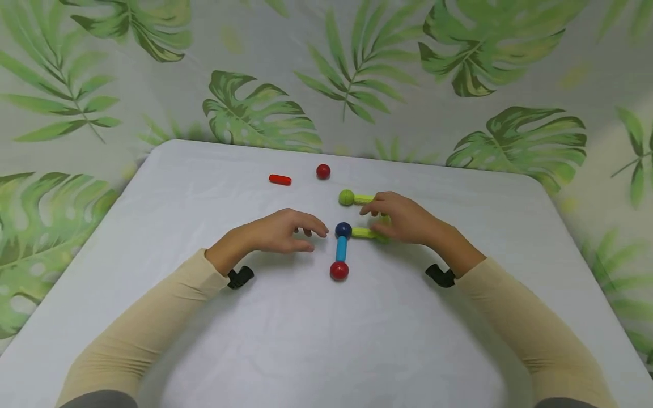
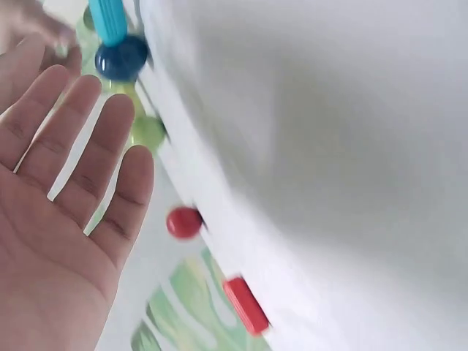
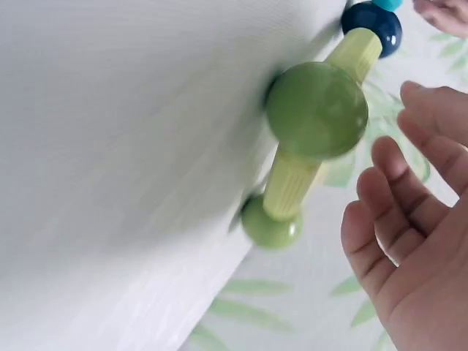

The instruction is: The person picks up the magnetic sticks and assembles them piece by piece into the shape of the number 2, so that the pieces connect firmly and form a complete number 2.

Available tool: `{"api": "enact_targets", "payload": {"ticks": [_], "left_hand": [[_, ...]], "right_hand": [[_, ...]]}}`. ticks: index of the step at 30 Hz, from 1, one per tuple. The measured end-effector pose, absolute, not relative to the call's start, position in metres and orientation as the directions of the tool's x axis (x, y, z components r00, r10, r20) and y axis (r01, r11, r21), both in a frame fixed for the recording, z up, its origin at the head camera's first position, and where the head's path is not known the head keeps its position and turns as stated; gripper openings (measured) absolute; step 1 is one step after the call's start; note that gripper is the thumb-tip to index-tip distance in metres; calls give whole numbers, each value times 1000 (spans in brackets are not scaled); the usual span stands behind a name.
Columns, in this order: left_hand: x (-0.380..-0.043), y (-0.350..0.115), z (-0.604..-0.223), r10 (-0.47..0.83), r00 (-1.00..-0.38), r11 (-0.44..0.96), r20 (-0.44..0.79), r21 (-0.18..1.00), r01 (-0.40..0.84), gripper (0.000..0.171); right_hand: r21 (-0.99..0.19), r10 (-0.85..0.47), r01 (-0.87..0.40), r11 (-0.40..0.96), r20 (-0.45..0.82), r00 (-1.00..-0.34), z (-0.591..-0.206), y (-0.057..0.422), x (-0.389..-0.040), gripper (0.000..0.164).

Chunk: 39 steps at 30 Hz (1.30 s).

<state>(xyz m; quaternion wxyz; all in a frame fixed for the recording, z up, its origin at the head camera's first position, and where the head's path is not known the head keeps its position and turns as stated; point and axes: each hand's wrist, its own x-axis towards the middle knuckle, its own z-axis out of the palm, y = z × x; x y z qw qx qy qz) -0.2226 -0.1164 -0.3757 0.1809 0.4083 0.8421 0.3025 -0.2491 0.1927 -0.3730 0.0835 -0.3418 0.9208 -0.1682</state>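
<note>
A chain of balls and rods lies on the white table. Its red ball joins a light blue rod, which ends in a dark blue ball. From there a yellow-green rod runs to a green ball, mostly covered by my right hand in the head view. Another yellow-green rod reaches a second green ball. My right hand hovers over this corner, fingers loosely bent and apart from the pieces. Left of the dark blue ball, my left hand holds nothing, fingers spread.
A loose red ball and a short red rod lie toward the table's far edge. Behind the table hangs a leaf-patterned cloth. Each wrist carries a small black camera, such as the left one.
</note>
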Motion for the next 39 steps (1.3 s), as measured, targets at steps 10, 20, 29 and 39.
{"api": "enact_targets", "payload": {"ticks": [10,20,29,39], "left_hand": [[-241,-166,-365,642,-765,558,44,657,506,32],[-266,-197,-377,481,-876,654,39,649,388,30],[-307,-188,-393,300,-950,728,81,624,283,31],[-330,-165,-399,220,-970,769,-103,630,107,42]], "right_hand": [[-373,-646,-586,719,-48,-762,-384,220,-233,27],[-434,-605,-522,734,-69,-793,-390,224,-233,28],[-456,-590,-495,740,-86,-803,-391,228,-233,29],[-481,-595,-489,728,-88,-799,-388,225,-232,30]]}}
